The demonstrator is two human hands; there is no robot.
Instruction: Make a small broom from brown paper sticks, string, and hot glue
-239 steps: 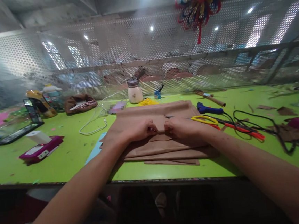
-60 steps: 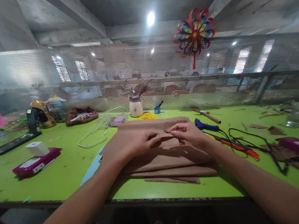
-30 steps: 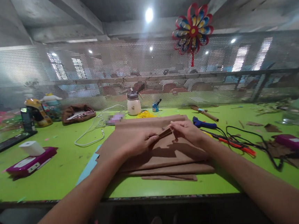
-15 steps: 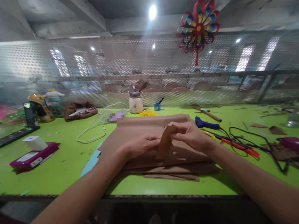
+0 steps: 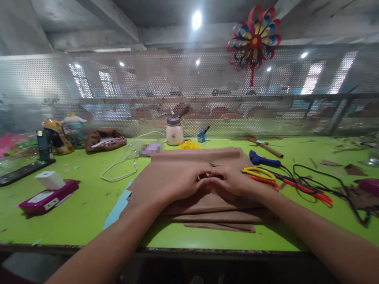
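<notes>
My left hand [image 5: 188,184] and my right hand [image 5: 232,180] meet fingertip to fingertip over a stack of brown paper [image 5: 171,163]. Both are closed, pinching a small strip of brown paper [image 5: 209,175] that the fingers mostly hide. Below the hands, folded layers of the stack stick out toward the table's front edge. Just right of my right hand lie scissors [image 5: 261,173] with yellow and red handles, their blades out of sight. A light blue sheet [image 5: 118,208] shows from under the stack's left side.
On the green table [image 5: 84,226], a blue glue gun [image 5: 264,159] and a red-and-black tool [image 5: 308,190] with a black cord lie right. A purple power strip [image 5: 48,198] with a white charger is left. Behind stand a lidded jar [image 5: 174,132] and a small blue pot [image 5: 201,136].
Both hands have come together, and the brown strip that stood up between them is now lowered and mostly covered by the fingers. The scissors' handles have come into view.
</notes>
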